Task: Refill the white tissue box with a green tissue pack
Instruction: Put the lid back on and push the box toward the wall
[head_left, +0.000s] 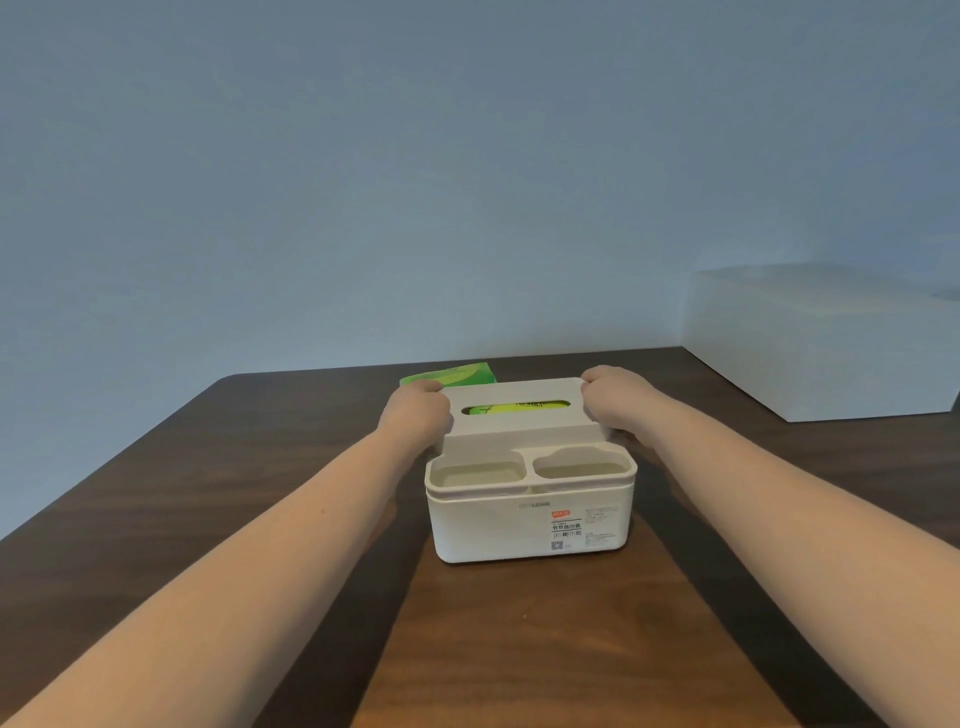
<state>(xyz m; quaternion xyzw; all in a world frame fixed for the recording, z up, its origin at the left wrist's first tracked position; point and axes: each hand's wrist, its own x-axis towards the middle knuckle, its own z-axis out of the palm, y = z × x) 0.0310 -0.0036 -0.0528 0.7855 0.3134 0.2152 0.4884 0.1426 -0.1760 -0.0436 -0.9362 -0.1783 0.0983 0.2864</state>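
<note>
A white tissue box stands on the dark wooden table, with two open compartments at its near side. Its white lid has a slot, and green tissue packaging shows through that slot. My left hand grips the lid's left end. At the lid's right end my right hand holds on the same way. Behind the box, partly hidden by it and by my left hand, lies a green tissue pack.
A large white box sits at the table's back right corner. A plain blue-grey wall rises behind the table. The table's left edge runs diagonally past my left forearm.
</note>
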